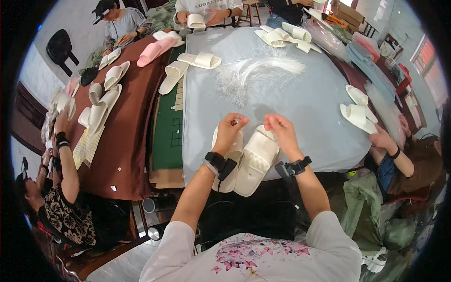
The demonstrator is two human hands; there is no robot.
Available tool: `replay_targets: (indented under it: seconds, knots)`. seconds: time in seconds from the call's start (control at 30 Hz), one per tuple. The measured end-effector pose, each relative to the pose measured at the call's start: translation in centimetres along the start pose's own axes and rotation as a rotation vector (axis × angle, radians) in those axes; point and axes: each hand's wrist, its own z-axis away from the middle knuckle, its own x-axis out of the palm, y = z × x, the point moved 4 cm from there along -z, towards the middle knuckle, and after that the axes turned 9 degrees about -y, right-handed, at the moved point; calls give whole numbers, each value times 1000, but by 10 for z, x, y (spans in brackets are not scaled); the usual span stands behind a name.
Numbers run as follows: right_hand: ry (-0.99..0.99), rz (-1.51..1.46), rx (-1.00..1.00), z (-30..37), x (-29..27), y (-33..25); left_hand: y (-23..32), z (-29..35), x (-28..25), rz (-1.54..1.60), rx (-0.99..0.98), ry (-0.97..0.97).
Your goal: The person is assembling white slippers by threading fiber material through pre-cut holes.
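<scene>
A pair of cream slide slippers lies side by side at the table's near edge, toes away from me. Above the toe of the left slipper [231,165], my left hand [231,130] is closed in a pinch. Close to the toe of the right slipper [257,162], my right hand [281,131] pinches too, thumb against fingertips. A small gap separates the two hands. Whatever they hold is too thin or small to make out. Farther up the table lies a loose heap of thin clear strands [263,70].
A grey-blue cloth [319,117] covers my table. Cream slippers lie at its far left [199,60], far right [296,35] and right edge [359,113]. On the left, a brown-covered table [129,117] bears cream and pink slippers [157,49]. Several people work around, one holding a slipper [196,21].
</scene>
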Motion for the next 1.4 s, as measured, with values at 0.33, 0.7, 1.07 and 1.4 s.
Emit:
replay_targets:
  seconds: [0.33,0.7,1.07,1.4]
  knots:
    - [236,-675,-33,10,-45,3,44,99,-5,388,21,86]
    - [-417,10,313,-51,43,13,-44,167,3,1127,-424,1]
    - [-950,671,145,-43,98,30,-35,117,14,658,-175,382]
    - [-426,17,293,-30,67,29,-26,136,14,536,19,385]
